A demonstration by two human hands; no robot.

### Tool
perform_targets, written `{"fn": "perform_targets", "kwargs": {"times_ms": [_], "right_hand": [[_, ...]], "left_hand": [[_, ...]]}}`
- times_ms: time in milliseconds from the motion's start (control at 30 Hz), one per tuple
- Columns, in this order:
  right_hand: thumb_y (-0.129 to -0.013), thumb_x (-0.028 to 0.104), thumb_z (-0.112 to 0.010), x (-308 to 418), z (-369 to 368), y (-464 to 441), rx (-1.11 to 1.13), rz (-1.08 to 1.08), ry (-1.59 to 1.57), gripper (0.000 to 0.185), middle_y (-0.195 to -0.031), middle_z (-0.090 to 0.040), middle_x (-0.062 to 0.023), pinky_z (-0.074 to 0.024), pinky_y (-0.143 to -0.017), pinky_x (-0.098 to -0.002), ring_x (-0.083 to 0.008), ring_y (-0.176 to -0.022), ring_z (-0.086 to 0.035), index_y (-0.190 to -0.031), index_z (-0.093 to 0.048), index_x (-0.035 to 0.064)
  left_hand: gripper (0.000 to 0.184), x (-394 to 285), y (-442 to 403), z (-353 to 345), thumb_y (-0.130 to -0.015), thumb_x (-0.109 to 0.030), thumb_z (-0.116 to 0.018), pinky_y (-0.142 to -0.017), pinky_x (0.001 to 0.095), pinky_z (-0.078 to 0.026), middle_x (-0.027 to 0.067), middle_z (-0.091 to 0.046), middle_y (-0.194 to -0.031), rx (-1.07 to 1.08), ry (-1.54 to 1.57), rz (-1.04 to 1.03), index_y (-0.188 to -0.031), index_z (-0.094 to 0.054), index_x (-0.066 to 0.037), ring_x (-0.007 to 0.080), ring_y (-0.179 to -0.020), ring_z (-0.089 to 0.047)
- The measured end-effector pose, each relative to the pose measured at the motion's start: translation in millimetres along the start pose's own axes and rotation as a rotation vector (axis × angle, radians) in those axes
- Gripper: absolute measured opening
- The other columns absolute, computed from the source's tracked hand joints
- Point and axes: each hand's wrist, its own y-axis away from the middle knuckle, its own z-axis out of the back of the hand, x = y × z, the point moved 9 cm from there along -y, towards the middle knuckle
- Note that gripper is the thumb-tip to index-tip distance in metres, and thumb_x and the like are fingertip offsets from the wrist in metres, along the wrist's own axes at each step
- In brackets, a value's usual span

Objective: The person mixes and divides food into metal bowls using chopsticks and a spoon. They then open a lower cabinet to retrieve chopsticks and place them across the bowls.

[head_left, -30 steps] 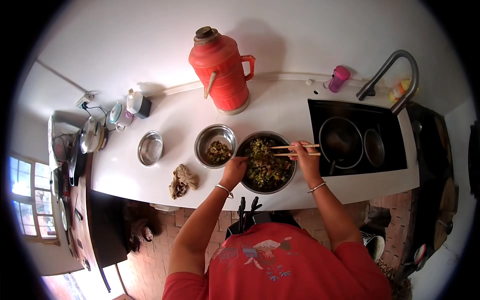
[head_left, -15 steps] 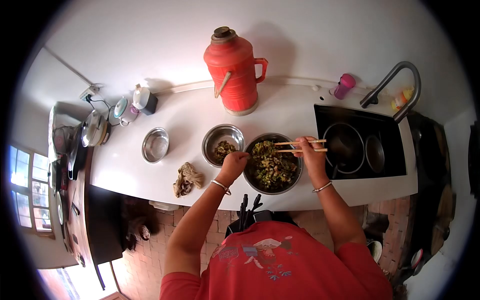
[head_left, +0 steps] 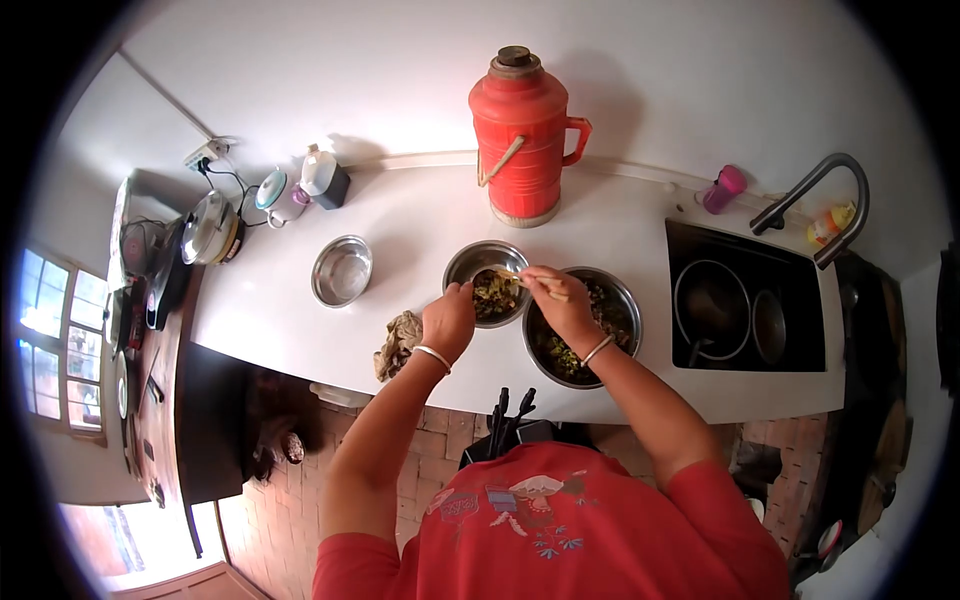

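A smaller metal bowl [head_left: 462, 262] contains chopped green and brown food [head_left: 492, 296]. My left hand [head_left: 449, 322] is closed at this bowl's left rim, its fingertips partly hidden. Wooden chopsticks [head_left: 553, 291] are gripped in my right hand [head_left: 567, 310], their tips inside the smaller bowl at the food. Beneath my right hand and wrist stands a larger metal bowl [head_left: 633, 322], with more of the same chopped food [head_left: 562, 358] in it; my hand covers part of it.
A third metal bowl [head_left: 341, 271] and a crumpled cloth [head_left: 400, 345] lie to the left. Behind the bowls stands a red thermos flask [head_left: 520, 150]. On the right are a dark sink [head_left: 800, 262] holding pans, a curved tap [head_left: 850, 200] and a pink cup [head_left: 724, 189].
My right hand has moved the chopsticks left, from over the larger bowl into the smaller one. My left hand has shifted from between the bowls to the smaller bowl's left rim. The view has shifted.
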Motion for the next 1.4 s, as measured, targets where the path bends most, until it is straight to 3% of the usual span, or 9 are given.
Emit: {"fn": "perform_targets", "kwargs": {"times_ms": [167,267,400,533,600,767,900,1033,1400], "right_hand": [[-0.083,0.006,-0.063,52,15,0,0.024,0.232,0.127,0.012,-0.078,-0.064,-0.0121,-0.0494,-0.061,-0.0297,-0.0242,-0.066,-0.063,-0.095,-0.063,0.0036],[-0.087,0.010,-0.059,40,58,5,0.003,-0.007,0.211,0.012,-0.077,-0.065,-0.0098,-0.0516,-0.060,-0.0290,-0.0181,-0.069,-0.065,-0.095,-0.063,0.0013],[-0.092,0.017,-0.054,10,129,22,-0.153,-0.221,-0.152,0.022,-0.083,-0.066,-0.0078,-0.0546,-0.063,-0.0233,-0.0133,-0.073,-0.064,-0.094,-0.063,-0.0028],[-0.093,0.019,-0.052,-32,181,48,-0.169,-0.497,-0.043,0.021,-0.083,-0.063,-0.0071,-0.0539,-0.057,-0.0220,-0.0116,-0.071,-0.063,-0.097,-0.061,0.0000],[-0.091,0.017,-0.055,-41,193,55,-0.208,-0.531,-0.040,0.020,-0.079,-0.064,-0.0069,-0.0521,-0.054,-0.0217,-0.0107,-0.064,-0.063,-0.092,-0.063,-0.0003],[-0.089,0.015,-0.055,-68,191,66,-0.161,-0.614,0.067,0.018,-0.079,-0.065,-0.0086,-0.0518,-0.050,-0.0226,-0.0117,-0.059,-0.062,-0.092,-0.063,-0.0004],[-0.089,0.016,-0.055,-95,188,73,-0.187,-0.625,0.002,0.018,-0.080,-0.066,-0.0108,-0.0525,-0.050,-0.0223,-0.0130,-0.060,-0.063,-0.092,-0.062,-0.0007],[-0.090,0.018,-0.055,-120,174,86,-0.214,-0.704,-0.254,0.020,-0.081,-0.066,-0.0126,-0.0531,-0.051,-0.0218,-0.0140,-0.062,-0.064,-0.093,-0.061,-0.0011],[-0.093,0.019,-0.053,-104,151,86,-0.206,-0.607,-0.381,0.022,-0.084,-0.066,-0.0109,-0.0542,-0.056,-0.0216,-0.0136,-0.071,-0.065,-0.096,-0.060,-0.0012]], "left_hand": [[0.029,0,4,-2,-0.085,-0.009,-0.046,-0.060,0.0420,-0.050,0.0127,-0.056,-0.093,-0.013,-0.117,-0.121,-0.113,-0.051,-0.006,0.0308,-0.074,-0.062],[0.027,1,8,20,-0.084,-0.009,-0.047,-0.060,0.0425,-0.050,0.0132,-0.058,-0.092,-0.083,-0.049,-0.075,-0.110,-0.053,-0.006,0.0318,-0.074,-0.062],[0.024,7,8,25,-0.084,-0.012,-0.049,-0.067,0.0425,-0.050,0.0150,-0.061,-0.089,-0.207,0.266,-0.042,-0.105,-0.059,-0.005,0.0341,-0.077,-0.060],[0.023,-31,13,14,-0.083,-0.012,-0.050,-0.071,0.0450,-0.049,0.0162,-0.061,-0.091,-0.081,0.366,-0.105,-0.103,-0.060,-0.005,0.0360,-0.081,-0.060],[0.023,-55,16,-3,-0.081,-0.007,-0.048,-0.072,0.0457,-0.049,0.0158,-0.061,-0.092,0.097,0.167,-0.109,-0.100,-0.061,-0.006,0.0363,-0.082,-0.061],[0.015,-96,16,-36,-0.081,-0.010,-0.049,-0.062,0.0450,-0.050,0.0184,-0.061,-0.087,0.248,-0.078,-0.216,-0.089,-0.058,-0.001,0.0368,-0.074,-0.062],[0.016,-96,12,-62,-0.077,-0.009,-0.049,-0.067,0.0446,-0.051,0.0208,-0.063,-0.079,0.318,0.024,-0.111,-0.076,-0.062,-0.001,0.0362,-0.078,-0.062],[0.027,-76,6,-93,-0.075,-0.013,-0.052,-0.080,0.0430,-0.048,0.0220,-0.064,-0.091,0.279,0.314,-0.006,-0.094,-0.066,0.000,0.0381,-0.086,-0.061],[0.029,-80,14,-98,-0.075,-0.014,-0.052,-0.080,0.0393,-0.048,0.0245,-0.064,-0.088,0.246,0.600,0.079,-0.094,-0.066,0.002,0.0383,-0.085,-0.061]]}}
